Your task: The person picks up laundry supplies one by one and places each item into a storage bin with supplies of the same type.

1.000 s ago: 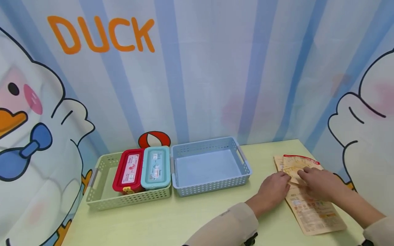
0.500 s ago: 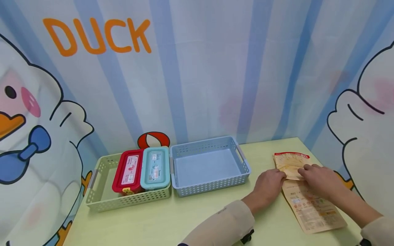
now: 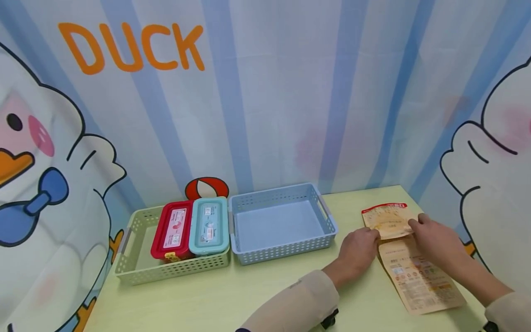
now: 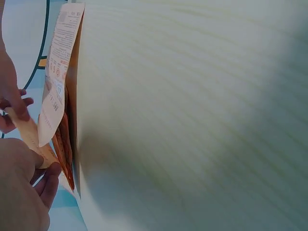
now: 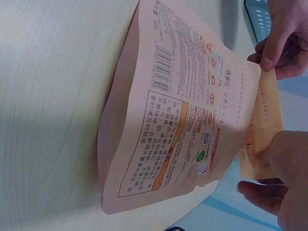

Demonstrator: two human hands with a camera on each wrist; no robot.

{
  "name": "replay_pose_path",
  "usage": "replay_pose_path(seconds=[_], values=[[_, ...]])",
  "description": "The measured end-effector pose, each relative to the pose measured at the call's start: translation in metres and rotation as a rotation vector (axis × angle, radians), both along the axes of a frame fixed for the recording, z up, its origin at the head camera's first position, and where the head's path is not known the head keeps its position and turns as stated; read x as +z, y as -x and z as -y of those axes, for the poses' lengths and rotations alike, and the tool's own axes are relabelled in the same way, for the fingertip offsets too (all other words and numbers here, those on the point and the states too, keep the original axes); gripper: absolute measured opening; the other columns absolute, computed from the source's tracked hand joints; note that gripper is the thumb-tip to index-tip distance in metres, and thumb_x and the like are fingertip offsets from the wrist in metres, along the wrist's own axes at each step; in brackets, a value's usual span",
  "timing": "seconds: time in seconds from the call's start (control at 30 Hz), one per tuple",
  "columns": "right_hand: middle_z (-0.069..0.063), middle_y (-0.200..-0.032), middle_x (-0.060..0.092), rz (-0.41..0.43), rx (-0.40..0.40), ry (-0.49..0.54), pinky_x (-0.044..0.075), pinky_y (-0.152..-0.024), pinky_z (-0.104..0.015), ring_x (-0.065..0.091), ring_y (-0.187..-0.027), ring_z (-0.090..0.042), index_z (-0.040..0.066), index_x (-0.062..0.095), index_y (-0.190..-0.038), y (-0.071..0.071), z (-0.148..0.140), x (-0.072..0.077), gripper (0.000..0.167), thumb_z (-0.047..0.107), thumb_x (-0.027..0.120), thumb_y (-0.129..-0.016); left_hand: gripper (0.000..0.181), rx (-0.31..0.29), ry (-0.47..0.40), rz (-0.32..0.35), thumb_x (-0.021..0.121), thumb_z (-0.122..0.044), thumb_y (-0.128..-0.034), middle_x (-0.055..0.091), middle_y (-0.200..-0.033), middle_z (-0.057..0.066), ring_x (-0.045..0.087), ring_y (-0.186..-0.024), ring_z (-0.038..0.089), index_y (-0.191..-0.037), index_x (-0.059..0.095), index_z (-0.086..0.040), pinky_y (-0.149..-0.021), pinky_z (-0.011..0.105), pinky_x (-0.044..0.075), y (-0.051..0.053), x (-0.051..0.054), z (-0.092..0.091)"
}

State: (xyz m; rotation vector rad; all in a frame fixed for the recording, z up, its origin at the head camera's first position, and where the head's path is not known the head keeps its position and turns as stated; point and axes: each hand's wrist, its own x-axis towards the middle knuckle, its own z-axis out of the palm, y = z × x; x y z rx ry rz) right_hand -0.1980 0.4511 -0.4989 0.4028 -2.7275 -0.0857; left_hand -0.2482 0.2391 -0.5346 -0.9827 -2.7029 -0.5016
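Note:
A tan printed food pouch (image 3: 419, 281) lies on the table at the right, with rows of small text and a barcode facing up. Beyond its top edge is a tan piece with a red top strip (image 3: 387, 219); whether it joins the pouch I cannot tell. My left hand (image 3: 358, 251) pinches this piece at its left side, thumb and fingers gripping it in the left wrist view. On the opposite side my right hand (image 3: 435, 240) holds it, with its fingertips partly hidden. An orange-brown layer (image 4: 61, 144) shows under the pouch's raised edge.
Left of the hands sits a blue perforated basket (image 3: 282, 226). Beside it, a green basket (image 3: 141, 249) holds a red-lidded box (image 3: 174, 230) and a turquoise-lidded box (image 3: 209, 226). A striped duck-print curtain (image 3: 282, 92) hangs along the table's back edge.
The red-topped piece has shifted left and away from the pouch's printed part. My left hand has moved slightly left with it, and the hands now stand farther apart.

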Motion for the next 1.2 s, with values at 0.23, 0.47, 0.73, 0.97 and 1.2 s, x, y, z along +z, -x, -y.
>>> replay_pose_path(seconds=[0.23,0.47,0.73,0.97,1.2], values=[[-0.017,-0.087,0.049,-0.157,0.075,0.167,0.024,-0.043,-0.025,0.030,-0.053,-0.011,-0.002,0.056,-0.096,0.008,0.003,0.006,0.022,-0.010,0.074,-0.087,0.012,-0.002,-0.087,-0.035,0.069,-0.022,-0.1047,0.066,-0.095,-0.015,0.063,-0.082,-0.003,-0.111,0.078,-0.027,-0.069,0.014,0.051,0.002,0.001,0.005],[-0.019,-0.090,0.055,-0.250,0.109,0.213,0.033,-0.044,-0.030,0.043,-0.056,-0.019,0.001,0.055,-0.091,0.020,0.011,0.016,0.023,-0.011,0.073,-0.084,0.016,0.035,-0.099,-0.058,0.067,-0.025,-0.1064,0.067,-0.100,-0.014,0.066,-0.084,0.000,-0.116,0.079,-0.026,-0.069,0.016,0.053,0.003,0.005,0.006],[-0.018,-0.091,0.059,-0.354,0.178,0.244,0.044,-0.046,-0.042,0.055,-0.060,-0.026,-0.001,0.058,-0.093,0.031,0.016,0.030,0.028,-0.015,0.076,-0.076,0.020,0.053,-0.126,-0.042,0.071,-0.023,-0.1037,0.069,-0.103,-0.012,0.067,-0.085,0.000,-0.123,0.077,-0.024,-0.070,0.015,0.054,0.002,0.022,0.014],[-0.021,-0.093,0.064,-0.385,0.143,0.302,0.046,-0.050,-0.045,0.057,-0.062,-0.028,-0.003,0.063,-0.098,0.032,0.026,0.050,0.028,-0.015,0.077,-0.077,0.016,0.011,-0.259,-0.002,0.067,-0.021,-0.1070,0.069,-0.097,-0.011,0.057,-0.075,-0.006,-0.118,0.078,-0.021,-0.062,0.008,0.045,0.009,0.043,0.025],[-0.019,-0.090,0.065,-0.411,0.150,0.315,0.041,-0.049,-0.040,0.051,-0.056,-0.022,-0.002,0.065,-0.098,0.035,0.035,0.067,0.029,-0.013,0.082,-0.077,0.011,0.028,-0.351,-0.093,0.068,-0.022,-0.1061,0.066,-0.090,-0.010,0.051,-0.070,-0.004,-0.107,0.078,-0.021,-0.062,0.007,0.040,0.020,0.056,0.039]])
